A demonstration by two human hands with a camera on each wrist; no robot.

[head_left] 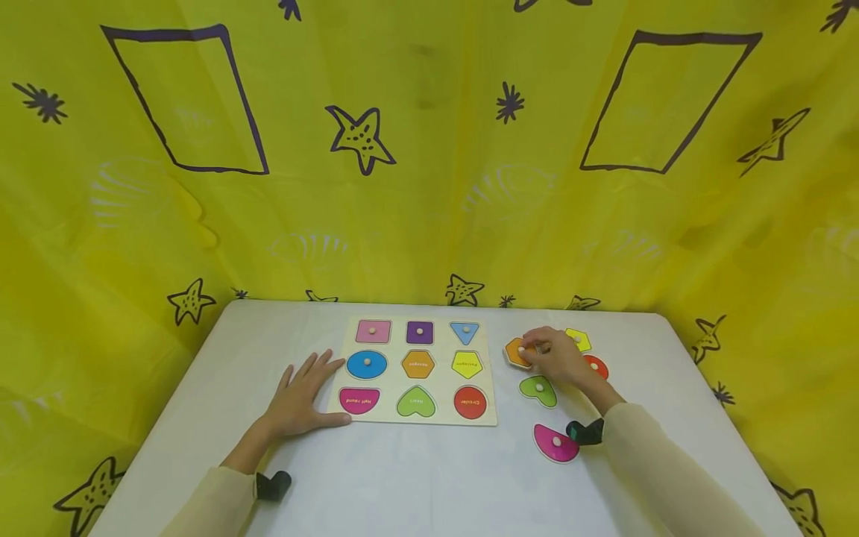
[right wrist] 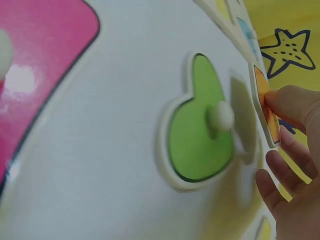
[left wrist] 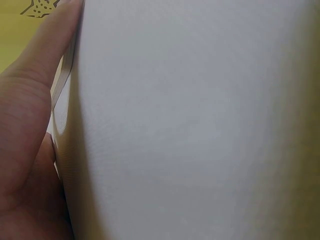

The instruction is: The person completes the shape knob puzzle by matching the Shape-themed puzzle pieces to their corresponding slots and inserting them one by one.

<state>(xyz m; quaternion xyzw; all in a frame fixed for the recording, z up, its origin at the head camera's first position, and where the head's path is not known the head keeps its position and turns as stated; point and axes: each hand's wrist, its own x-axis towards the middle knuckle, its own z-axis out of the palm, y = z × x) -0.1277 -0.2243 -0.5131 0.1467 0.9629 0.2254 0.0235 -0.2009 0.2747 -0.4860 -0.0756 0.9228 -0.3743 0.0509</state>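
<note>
My right hand (head_left: 562,364) pinches an orange hexagon puzzle piece (head_left: 513,353) by its knob, right of the wooden shape board (head_left: 395,371). The right wrist view shows the piece (right wrist: 266,112) tilted, with a shadow on the white cloth beside it. My left hand (head_left: 297,403) rests at the board's left edge, fingers spread, thumb along the near corner. Knobbed pieces sit in the far row, with a blue oval piece (head_left: 356,365) in the middle row. The hexagon, pentagon, half-round, heart and circle places show printed words and no knobs.
A green heart piece (head_left: 537,389), a magenta half-round piece (head_left: 552,445), a red circle piece (head_left: 599,367) and a yellow pentagon piece (head_left: 581,341) lie around my right hand and forearm. A yellow patterned curtain (head_left: 429,186) hangs behind the white table (head_left: 416,485).
</note>
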